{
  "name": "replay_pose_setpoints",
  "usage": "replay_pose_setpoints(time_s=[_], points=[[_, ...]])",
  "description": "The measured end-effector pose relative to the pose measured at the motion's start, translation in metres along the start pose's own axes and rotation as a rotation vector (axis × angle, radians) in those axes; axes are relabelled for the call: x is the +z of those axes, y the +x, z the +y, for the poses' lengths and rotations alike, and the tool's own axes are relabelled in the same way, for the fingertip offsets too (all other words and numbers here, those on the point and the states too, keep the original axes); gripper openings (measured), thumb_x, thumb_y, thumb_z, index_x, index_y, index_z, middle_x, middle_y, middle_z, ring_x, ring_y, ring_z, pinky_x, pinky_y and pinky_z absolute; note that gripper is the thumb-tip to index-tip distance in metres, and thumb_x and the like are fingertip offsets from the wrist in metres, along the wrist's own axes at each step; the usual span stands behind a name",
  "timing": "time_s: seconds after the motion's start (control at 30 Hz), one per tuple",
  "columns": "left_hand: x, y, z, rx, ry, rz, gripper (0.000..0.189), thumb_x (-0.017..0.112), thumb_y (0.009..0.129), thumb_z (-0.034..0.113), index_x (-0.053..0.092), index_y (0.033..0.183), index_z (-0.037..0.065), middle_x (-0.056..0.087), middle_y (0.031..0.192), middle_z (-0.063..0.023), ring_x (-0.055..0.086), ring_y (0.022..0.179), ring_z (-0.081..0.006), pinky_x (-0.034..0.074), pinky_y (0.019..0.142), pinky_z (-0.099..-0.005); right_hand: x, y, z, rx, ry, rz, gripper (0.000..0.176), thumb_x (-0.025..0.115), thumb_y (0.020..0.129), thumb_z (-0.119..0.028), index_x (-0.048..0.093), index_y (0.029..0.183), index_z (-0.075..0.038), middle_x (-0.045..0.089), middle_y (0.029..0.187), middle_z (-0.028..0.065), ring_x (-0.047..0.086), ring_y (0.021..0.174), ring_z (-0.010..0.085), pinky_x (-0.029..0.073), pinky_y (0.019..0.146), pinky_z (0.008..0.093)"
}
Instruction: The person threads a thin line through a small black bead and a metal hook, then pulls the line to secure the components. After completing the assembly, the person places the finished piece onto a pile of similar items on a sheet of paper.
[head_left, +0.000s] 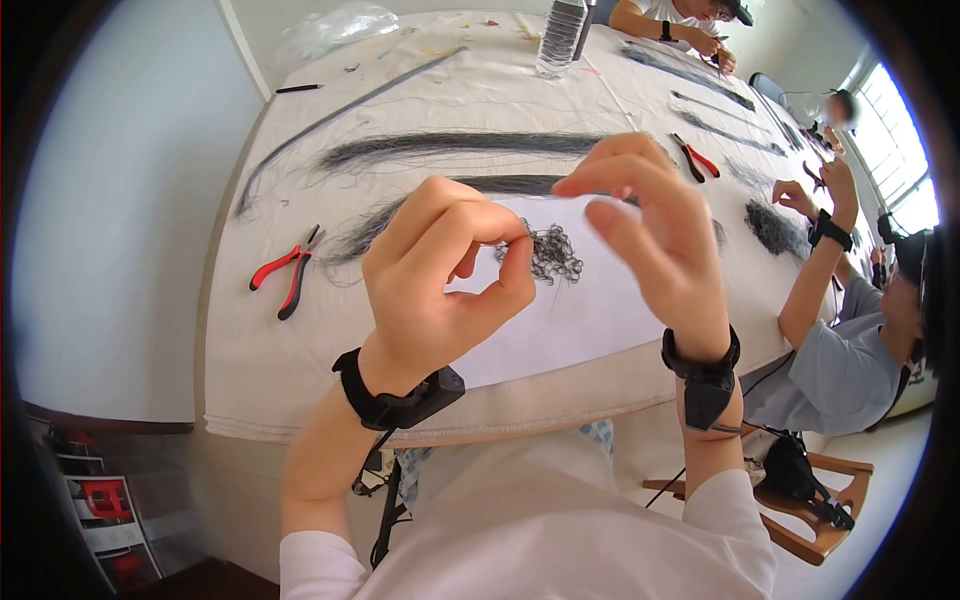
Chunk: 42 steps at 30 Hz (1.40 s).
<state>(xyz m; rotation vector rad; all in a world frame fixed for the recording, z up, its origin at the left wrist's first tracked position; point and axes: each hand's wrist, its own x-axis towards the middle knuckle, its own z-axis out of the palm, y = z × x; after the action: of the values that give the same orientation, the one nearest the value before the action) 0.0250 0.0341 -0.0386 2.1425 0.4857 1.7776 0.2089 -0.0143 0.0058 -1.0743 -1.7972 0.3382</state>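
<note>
My left hand (440,265) hovers over a white paper sheet (520,345), thumb and forefinger pinched together. Whatever the pinch holds is too small to make out. Behind those fingertips lies a pile of small dark curled wire loops (557,257) on the paper. To the right, my right hand (655,235) is raised, slightly blurred, its thumb and forefinger apart with nothing visible between them. Beyond both hands, a bundle of thin grey wires (470,148) stretches across the table. A second bundle (500,184) lies nearer and is partly hidden by my hands.
Red-handled pliers (288,272) lie at left, and another pair (696,160) at right. A plastic bottle (561,40) stands at the back of the cloth-covered table (300,380). Co-workers sit at the right (850,340) and far end (690,25). A wooden chair (830,500) stands behind right.
</note>
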Motion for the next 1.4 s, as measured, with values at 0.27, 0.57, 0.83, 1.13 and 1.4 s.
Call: replay_pose_setpoints(time_s=[0.27,0.57,0.83,1.13,1.4], points=[[0.002,-0.002,-0.005,0.017,0.022,-0.014,0.02,0.07,0.065,-0.006,0.061,0.075,0.009,0.057,0.075,0.0003,0.043,0.048,-0.0064,0.033,0.041,-0.0204,0.012,-0.005,0.007,0.426,0.368,-0.267,0.008,0.061,0.084,-0.008,0.063,0.085,0.0,0.055,0.089,0.0038,0.047,0.084,0.012,0.036,0.071,0.0244],[0.007,-0.004,-0.003,0.011,0.015,-0.049,0.02,0.07,0.065,-0.007,0.061,0.075,0.008,0.057,0.076,0.0001,0.047,0.05,-0.0071,0.036,0.041,-0.0206,0.025,-0.007,0.009,-0.02,0.004,-0.006,0.012,0.059,0.068,0.005,0.051,0.07,-0.003,0.05,0.084,0.0051,0.047,0.08,0.015,0.039,0.073,0.0261],[0.008,-0.005,-0.002,0.035,-0.032,0.036,0.019,0.068,0.064,-0.01,0.06,0.076,0.004,0.057,0.077,-0.0028,0.051,0.052,-0.0086,0.04,0.045,-0.0202,0.017,-0.01,0.002,-0.181,-0.309,0.133,0.016,0.059,0.06,0.007,0.052,0.071,-0.002,0.05,0.086,0.0074,0.049,0.082,0.0191,0.04,0.076,0.0278],[-0.003,0.005,0.001,0.051,-0.013,0.01,0.02,0.068,0.062,-0.01,0.062,0.075,0.004,0.058,0.076,-0.0031,0.052,0.056,-0.0105,0.043,0.049,-0.0208,-0.081,-0.03,0.042,-0.162,-0.699,0.427,0.015,0.058,0.063,0.005,0.05,0.074,-0.002,0.052,0.084,0.0074,0.051,0.079,0.0225,0.04,0.074,0.0286],[-0.003,0.005,-0.006,0.048,-0.063,-0.024,0.02,0.067,0.059,-0.008,0.063,0.074,0.005,0.061,0.075,-0.0026,0.055,0.064,-0.0134,0.044,0.057,-0.0233,-0.194,-0.077,0.088,-0.086,-1.187,0.528,0.01,0.06,0.08,-0.005,0.052,0.077,-0.001,0.054,0.084,0.0054,0.052,0.079,0.0157,0.04,0.071,0.0261]])
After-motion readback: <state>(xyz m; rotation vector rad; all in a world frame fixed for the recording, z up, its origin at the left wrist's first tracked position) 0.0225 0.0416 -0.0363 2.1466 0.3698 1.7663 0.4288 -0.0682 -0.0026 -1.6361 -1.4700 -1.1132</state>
